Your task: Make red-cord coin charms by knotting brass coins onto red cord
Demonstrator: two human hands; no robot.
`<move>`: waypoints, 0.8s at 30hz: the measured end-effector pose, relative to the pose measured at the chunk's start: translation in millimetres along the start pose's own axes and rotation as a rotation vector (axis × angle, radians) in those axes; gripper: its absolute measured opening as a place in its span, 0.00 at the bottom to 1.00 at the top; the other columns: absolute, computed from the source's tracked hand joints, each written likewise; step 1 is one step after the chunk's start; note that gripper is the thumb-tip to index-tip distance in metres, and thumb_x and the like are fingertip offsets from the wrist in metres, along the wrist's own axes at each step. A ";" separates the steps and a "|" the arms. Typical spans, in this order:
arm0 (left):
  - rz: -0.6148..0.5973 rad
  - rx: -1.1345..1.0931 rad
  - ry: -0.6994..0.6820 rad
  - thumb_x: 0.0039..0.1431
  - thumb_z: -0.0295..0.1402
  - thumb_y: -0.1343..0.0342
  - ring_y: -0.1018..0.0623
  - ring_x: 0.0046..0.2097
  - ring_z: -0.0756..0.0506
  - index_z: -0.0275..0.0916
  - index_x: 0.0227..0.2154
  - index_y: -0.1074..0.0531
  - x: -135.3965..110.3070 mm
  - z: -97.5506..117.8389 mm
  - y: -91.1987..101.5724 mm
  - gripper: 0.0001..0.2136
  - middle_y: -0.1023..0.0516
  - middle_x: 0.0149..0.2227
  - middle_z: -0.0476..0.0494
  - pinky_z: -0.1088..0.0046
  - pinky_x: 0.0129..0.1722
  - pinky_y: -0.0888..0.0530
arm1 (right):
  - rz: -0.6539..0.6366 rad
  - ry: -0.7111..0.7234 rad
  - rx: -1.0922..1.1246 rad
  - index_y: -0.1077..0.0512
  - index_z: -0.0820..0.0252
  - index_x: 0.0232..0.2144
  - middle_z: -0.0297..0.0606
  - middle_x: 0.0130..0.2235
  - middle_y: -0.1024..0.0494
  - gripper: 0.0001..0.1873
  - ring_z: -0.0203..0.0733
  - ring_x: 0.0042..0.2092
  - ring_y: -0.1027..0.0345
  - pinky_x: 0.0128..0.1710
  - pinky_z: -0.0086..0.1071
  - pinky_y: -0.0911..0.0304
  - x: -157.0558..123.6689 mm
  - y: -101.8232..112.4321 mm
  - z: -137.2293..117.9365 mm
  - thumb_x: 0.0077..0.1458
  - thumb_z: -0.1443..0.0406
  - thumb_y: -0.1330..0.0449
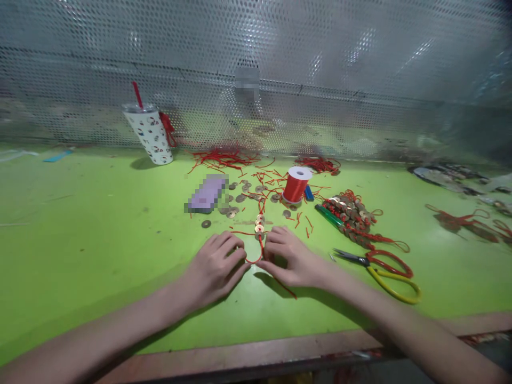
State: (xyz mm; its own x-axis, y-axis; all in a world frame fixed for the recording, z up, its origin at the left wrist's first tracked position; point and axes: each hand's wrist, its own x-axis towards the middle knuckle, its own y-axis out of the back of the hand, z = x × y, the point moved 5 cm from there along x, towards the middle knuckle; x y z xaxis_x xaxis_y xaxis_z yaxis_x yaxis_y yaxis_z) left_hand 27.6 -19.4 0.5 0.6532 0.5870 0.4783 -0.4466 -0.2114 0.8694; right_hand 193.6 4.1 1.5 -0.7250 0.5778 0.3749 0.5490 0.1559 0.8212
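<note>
At left, white patterned tumbler with red straw on lime-green worktop; then pinching, with the left hand, thin red cord looped below a row of round brass coins between both hands; pinching cord with the right hand too, just beside; beyond, white-ended red thread spool, red-knotted coin bundle, red-and-yellow-handled metal scissors

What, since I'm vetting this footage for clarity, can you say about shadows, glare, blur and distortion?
Head view: shadows fall beneath the right hand and left of the white tumbler; head view: pale glare streaks the perforated panel, whose right end is blurred; head view: the tumbler leans outward, probably wide-angle distortion; head view: mosaic blocks cover the purple object.
</note>
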 end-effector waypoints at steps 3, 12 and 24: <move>-0.002 0.071 0.019 0.70 0.30 0.48 0.27 0.38 0.42 0.35 0.33 0.28 -1.2 -5.6 -2.5 0.08 0.24 0.34 0.40 0.65 0.39 0.31 | -0.083 -0.010 -0.104 0.33 0.59 0.30 0.39 0.34 0.29 0.16 0.44 0.40 0.39 0.42 0.39 0.43 -1.9 0.0 -1.2 0.65 0.55 0.41; -0.030 0.131 0.097 0.66 0.26 0.50 0.27 0.32 0.45 0.35 0.29 0.29 -0.6 -30.2 0.5 0.10 0.23 0.30 0.43 0.66 0.35 0.34 | -0.106 -0.053 -0.248 0.31 0.60 0.36 0.43 0.37 0.28 0.09 0.48 0.42 0.39 0.45 0.42 0.42 -3.4 7.6 18.3 0.66 0.61 0.43; -0.069 0.110 0.142 0.65 0.27 0.51 0.26 0.32 0.44 0.35 0.29 0.28 -2.6 -38.5 -0.6 0.10 0.23 0.30 0.43 0.64 0.37 0.31 | -0.020 -0.021 -0.368 0.29 0.61 0.35 0.44 0.36 0.26 0.09 0.48 0.40 0.38 0.42 0.41 0.38 -2.4 -0.5 33.7 0.69 0.65 0.44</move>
State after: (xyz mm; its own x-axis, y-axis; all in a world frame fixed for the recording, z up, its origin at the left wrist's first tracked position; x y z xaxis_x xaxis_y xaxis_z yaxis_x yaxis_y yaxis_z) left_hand 2.7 9.3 -6.0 0.5832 0.7059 0.4019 -0.3293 -0.2468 0.9114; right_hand 209.1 29.7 -14.3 -0.7230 0.5947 0.3515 0.3455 -0.1292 0.9295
